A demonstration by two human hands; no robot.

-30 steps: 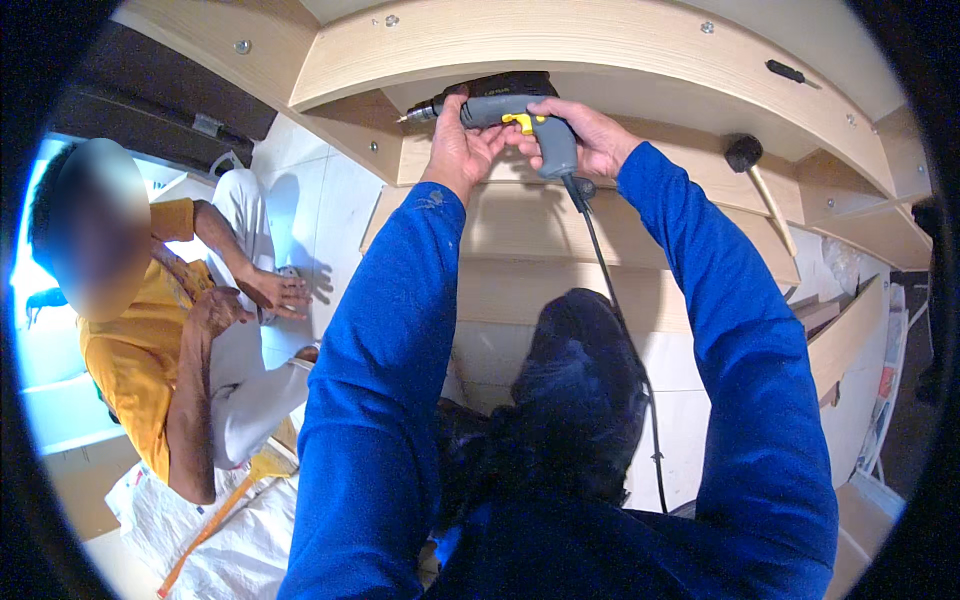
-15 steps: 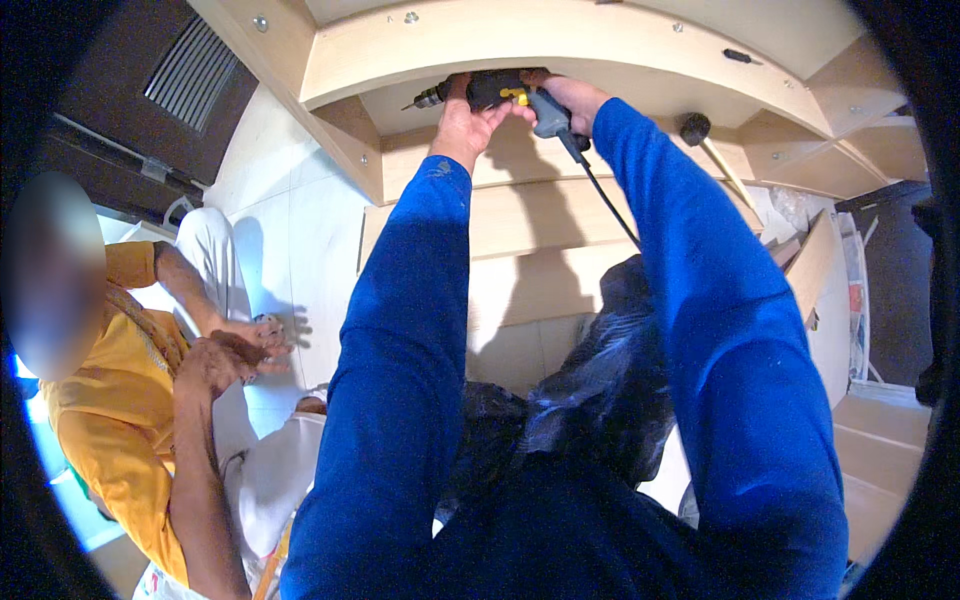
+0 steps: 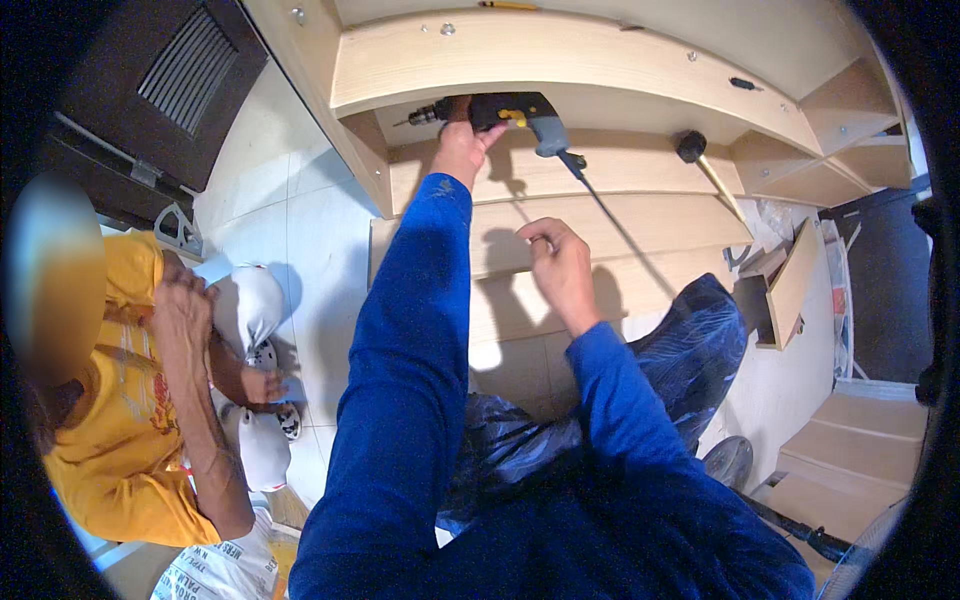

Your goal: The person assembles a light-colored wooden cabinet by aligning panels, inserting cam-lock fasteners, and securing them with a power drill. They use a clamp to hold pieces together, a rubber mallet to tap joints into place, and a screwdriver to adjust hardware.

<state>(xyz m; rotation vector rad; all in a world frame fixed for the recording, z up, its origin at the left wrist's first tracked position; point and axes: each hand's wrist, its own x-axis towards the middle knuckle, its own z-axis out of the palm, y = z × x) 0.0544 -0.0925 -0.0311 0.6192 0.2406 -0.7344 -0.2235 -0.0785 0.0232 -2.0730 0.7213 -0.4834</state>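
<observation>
Room: I saw a pale tiled floor [image 3: 300, 230] with a light wooden cabinet frame [image 3: 560, 60] lying across the far side, its boards bowed by the lens, and a dark louvred panel [image 3: 185, 70] at far left.

Drill: the corded power drill [image 3: 510, 108] sat against the inside of the frame at far centre, bit pointing left, its cable [image 3: 620, 220] running down to the right.

Left hand: my left hand [image 3: 462, 150] was closed around the drill from below, holding it alone.

Right hand: my right hand [image 3: 562, 268] was off the tool, hanging nearer to me over the lower boards, fingers curled loosely inward. I could not tell whether anything small sat between the fingertips.

Change: a second earlier both hands had gripped the drill; half a second earlier they were still together on it. The right hand had since let go and dropped back toward me, while the drill stayed in much the same spot.

Meaning: I judged the drilling to be paused or ending, with one hand freed, perhaps for a fastener.

Nearby: a black-headed mallet [image 3: 692, 147] lay on a board to the right of the drill, apart from it. Loose board offcuts [image 3: 790, 285] lay at right.

Other person: someone in a yellow shirt [image 3: 120, 440] sat at left, well clear of the frame, hands near white shoes [image 3: 255, 310].
</observation>
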